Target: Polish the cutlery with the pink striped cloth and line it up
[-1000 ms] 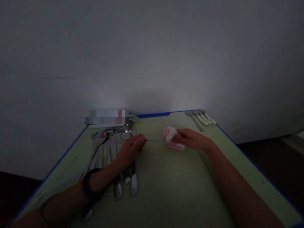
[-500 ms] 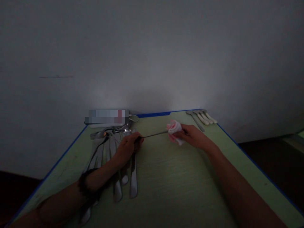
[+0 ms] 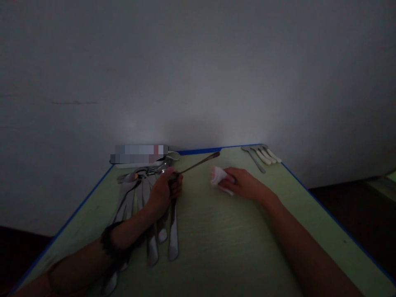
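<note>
My left hand (image 3: 165,185) is closed around one end of a slim metal piece of cutlery (image 3: 199,163). Its handle sticks out up and to the right; my fingers hide the other end, so its kind does not show. My right hand (image 3: 244,181) grips a crumpled pink and white cloth (image 3: 218,175), which is apart from the handle. Beneath and beside my left hand and forearm lies a loose pile of metal cutlery (image 3: 151,247), its handles pointing toward me. At the far right corner several forks or spoons (image 3: 262,154) lie side by side, most with cream handles.
The pale green table (image 3: 216,239) has a blue edge and stands against a grey wall (image 3: 198,74). A blurred-out flat box (image 3: 139,154) lies at the back left corner, with a light spoon-shaped end (image 3: 173,155) beside it.
The cloth has come off the handle as my right hand moved slightly left and down. In my left hand the cutlery has tilted, its free end now higher.
</note>
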### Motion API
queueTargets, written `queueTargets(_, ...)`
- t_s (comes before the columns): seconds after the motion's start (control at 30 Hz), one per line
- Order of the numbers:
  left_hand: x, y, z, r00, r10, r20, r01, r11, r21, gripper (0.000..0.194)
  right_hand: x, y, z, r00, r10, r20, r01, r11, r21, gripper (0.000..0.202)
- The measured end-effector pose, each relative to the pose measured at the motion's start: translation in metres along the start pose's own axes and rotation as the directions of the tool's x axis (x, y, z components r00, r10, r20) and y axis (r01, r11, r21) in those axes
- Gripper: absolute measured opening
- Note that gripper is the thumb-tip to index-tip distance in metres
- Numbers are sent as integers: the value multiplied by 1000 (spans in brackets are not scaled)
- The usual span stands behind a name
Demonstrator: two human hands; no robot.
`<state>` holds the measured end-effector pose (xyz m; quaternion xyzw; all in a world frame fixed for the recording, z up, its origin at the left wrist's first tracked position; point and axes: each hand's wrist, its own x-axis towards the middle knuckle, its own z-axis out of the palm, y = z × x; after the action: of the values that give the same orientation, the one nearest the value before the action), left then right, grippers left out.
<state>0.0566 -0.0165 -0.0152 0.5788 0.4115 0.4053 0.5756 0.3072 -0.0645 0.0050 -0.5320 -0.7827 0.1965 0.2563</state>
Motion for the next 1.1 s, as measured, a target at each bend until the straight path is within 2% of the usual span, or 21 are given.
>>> queueTargets(0.07,-3,3,2,1000,21,-17,-20,999,28,34,1,-6,5,999,-9,-44,11,998,60,48)
queueTargets(0.13,-7,5,4,998,55,-18,-53,994,98,31,3,-10,9,982,12,-188,7,995,103,62)
queueTargets(0.23,-14,10,5,983,182,33,-182,919,350,30,5,-13,12,926,-21,-377,38,999,37,67)
queueTargets(0.3,-18,12,4,961,254,107,-273,830,486,29,6,-15,12,925,-128,-358,95,990,-108,58)
queueTargets(0.4,-21,14,4,935,289,204,-354,765,537,26,7,-20,11,944,-281,-172,223,929,-296,33)
queueTargets(0.47,-21,13,4,923,300,242,-385,748,541,23,6,-22,9,943,-310,-120,253,905,-343,30)
queueTargets(0.53,-19,11,5,920,307,245,-392,770,504,23,5,-20,6,943,-300,-142,235,906,-352,31)
queueTargets(0.67,-15,4,8,938,265,222,-337,848,409,47,3,-2,1,938,-199,-282,105,943,-315,33)
queueTargets(0.77,-14,2,9,937,256,236,-336,844,418,50,2,15,-2,893,-3,-449,-150,941,-303,35)
queueTargets(0.83,-14,1,9,928,259,268,-359,815,454,42,1,25,-2,851,132,-509,-332,886,-324,39)
queueTargets(0.93,-15,2,8,916,238,323,-386,746,543,31,-1,33,0,831,279,-482,-486,785,-384,44)
queueTargets(1.1,-18,3,9,873,255,416,-474,643,601,29,-2,35,7,817,357,-452,-552,711,-435,47)
